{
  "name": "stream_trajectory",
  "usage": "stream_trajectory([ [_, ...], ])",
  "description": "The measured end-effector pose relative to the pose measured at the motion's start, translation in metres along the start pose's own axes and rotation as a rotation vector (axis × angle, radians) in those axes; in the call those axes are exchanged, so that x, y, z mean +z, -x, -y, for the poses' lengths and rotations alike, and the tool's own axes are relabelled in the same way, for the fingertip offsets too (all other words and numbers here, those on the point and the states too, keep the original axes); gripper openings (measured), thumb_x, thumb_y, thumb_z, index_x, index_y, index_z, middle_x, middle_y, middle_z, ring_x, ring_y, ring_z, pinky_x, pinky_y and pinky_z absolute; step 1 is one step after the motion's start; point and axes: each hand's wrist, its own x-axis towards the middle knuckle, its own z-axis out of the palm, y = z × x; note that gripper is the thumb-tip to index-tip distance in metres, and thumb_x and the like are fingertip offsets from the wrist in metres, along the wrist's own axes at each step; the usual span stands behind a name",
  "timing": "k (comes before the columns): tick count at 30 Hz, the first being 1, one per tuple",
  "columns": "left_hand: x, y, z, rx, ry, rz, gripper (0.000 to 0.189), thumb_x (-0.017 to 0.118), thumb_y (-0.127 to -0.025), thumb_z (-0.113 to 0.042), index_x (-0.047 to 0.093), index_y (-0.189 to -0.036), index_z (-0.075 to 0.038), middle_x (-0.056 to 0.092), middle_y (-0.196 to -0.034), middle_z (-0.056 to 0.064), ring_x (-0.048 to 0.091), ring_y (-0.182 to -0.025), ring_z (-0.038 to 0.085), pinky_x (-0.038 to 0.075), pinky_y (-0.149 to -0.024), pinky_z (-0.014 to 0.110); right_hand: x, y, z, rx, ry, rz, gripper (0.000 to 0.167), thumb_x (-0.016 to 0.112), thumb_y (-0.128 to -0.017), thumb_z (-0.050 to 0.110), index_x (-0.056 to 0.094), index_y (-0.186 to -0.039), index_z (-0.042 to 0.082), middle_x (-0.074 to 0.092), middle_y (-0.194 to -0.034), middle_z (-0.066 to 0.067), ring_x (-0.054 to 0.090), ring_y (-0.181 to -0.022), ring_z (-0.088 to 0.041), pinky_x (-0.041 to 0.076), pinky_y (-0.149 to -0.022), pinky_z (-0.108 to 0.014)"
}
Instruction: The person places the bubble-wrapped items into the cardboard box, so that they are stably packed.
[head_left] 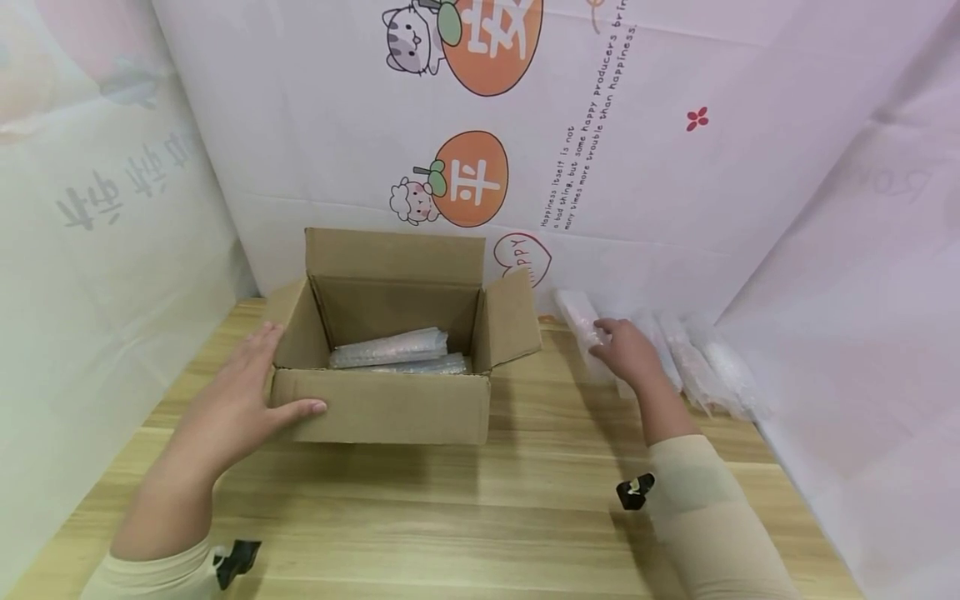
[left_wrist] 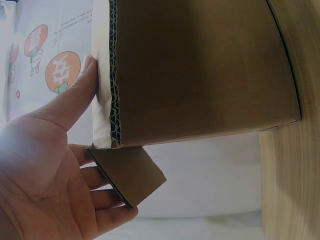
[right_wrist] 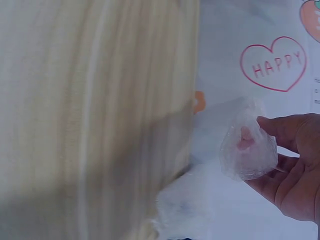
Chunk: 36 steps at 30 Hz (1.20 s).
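My left hand (head_left: 232,400) rests against the near left corner of an uncovered cardboard box (head_left: 382,408). The thumb lies along the front flap and the spread fingers reach behind the small side flap (left_wrist: 127,172). Inside the box lie long parcels in clear bubble wrap (head_left: 390,347), one partly over another. Over to the right, my right hand (head_left: 626,350) holds a bubble-wrapped parcel (right_wrist: 248,150) between thumb and fingers. That parcel is tilted up near the back wall, with something pinkish showing through the wrap.
Several more wrapped parcels (head_left: 701,367) lie in a row on the wooden table (head_left: 420,508), beside the right white sheet. A printed white sheet (head_left: 615,167) hangs behind the box, and another (head_left: 112,275) stands on the left. The box's right flap (head_left: 513,321) sticks outward.
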Motion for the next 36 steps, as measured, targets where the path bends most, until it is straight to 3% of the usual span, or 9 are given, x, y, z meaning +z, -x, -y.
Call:
stream_trajectory([
  [10, 0.0, 0.001, 0.0, -0.002, 0.002, 0.0, 0.123, 0.061, -0.076, -0.077, -0.004, -0.159, -0.013, -0.005, -0.165, 0.014, 0.003, -0.149, 0.045, 0.014, -0.114, 0.07, -0.023, 0.006, 0.012, -0.063, -0.023, 0.007, 0.052, 0.061, -0.095, 0.025, 0.05, -0.142, 0.006, 0.051, -0.139, -0.025, 0.056, -0.119, -0.044, 0.048, -0.094, -0.06],
  [21, 0.001, 0.0, 0.002, 0.007, -0.001, -0.008, 0.124, 0.061, -0.075, -0.077, -0.003, -0.159, -0.012, -0.005, -0.165, 0.014, 0.003, -0.15, 0.045, 0.014, -0.114, 0.07, -0.056, 0.013, 0.039, -0.111, -0.119, 0.052, 0.053, 0.063, -0.096, 0.023, 0.048, -0.145, 0.012, 0.046, -0.147, -0.018, 0.051, -0.127, -0.04, 0.05, -0.093, -0.056],
  [28, 0.0, 0.0, 0.001, 0.007, -0.001, -0.008, 0.124, 0.062, -0.075, -0.077, -0.003, -0.159, -0.013, -0.005, -0.165, 0.014, 0.003, -0.149, 0.045, 0.015, -0.113, 0.071, -0.075, 0.019, 0.061, -0.166, -0.121, 0.021, 0.052, 0.064, -0.095, 0.026, 0.05, -0.144, 0.016, 0.044, -0.15, -0.014, 0.048, -0.13, -0.039, 0.047, -0.097, -0.059],
  [36, 0.001, 0.0, 0.002, 0.008, 0.006, -0.008, 0.124, 0.062, -0.075, -0.077, -0.004, -0.159, -0.013, -0.005, -0.165, 0.013, 0.003, -0.149, 0.046, 0.013, -0.114, 0.07, -0.093, 0.021, 0.082, -0.221, -0.138, -0.002, 0.05, 0.066, -0.094, 0.023, 0.053, -0.142, 0.018, 0.046, -0.148, -0.012, 0.049, -0.129, -0.037, 0.049, -0.093, -0.056],
])
